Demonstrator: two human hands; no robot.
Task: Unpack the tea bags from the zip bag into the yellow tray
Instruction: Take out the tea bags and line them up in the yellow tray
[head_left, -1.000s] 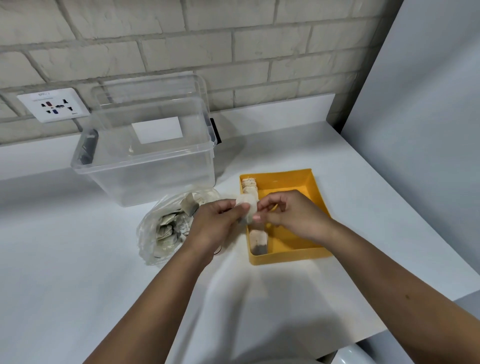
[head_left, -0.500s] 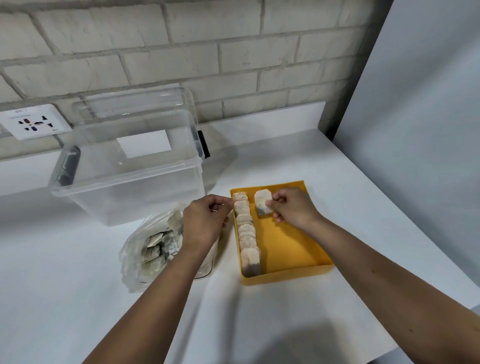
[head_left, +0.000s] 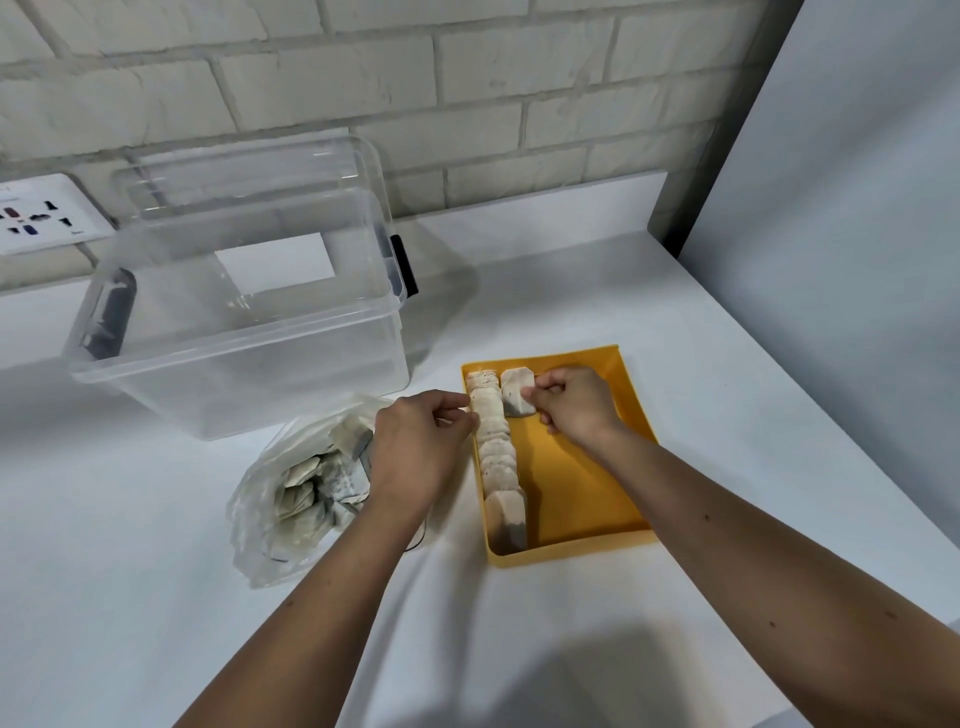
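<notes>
Pinched in right hand (head_left: 574, 410), tea bag (head_left: 515, 397) starts second row in yellow tray (head_left: 582, 488) | left hand (head_left: 421, 447) curled, apparently empty, steadying first row | next: release, reach zip bag (head_left: 296, 499)

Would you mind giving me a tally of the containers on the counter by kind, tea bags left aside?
Yellow tray: 1
Clear plastic box: 1
Zip bag: 1
Total: 3 containers; the tea bags overlap too much to count.
</notes>
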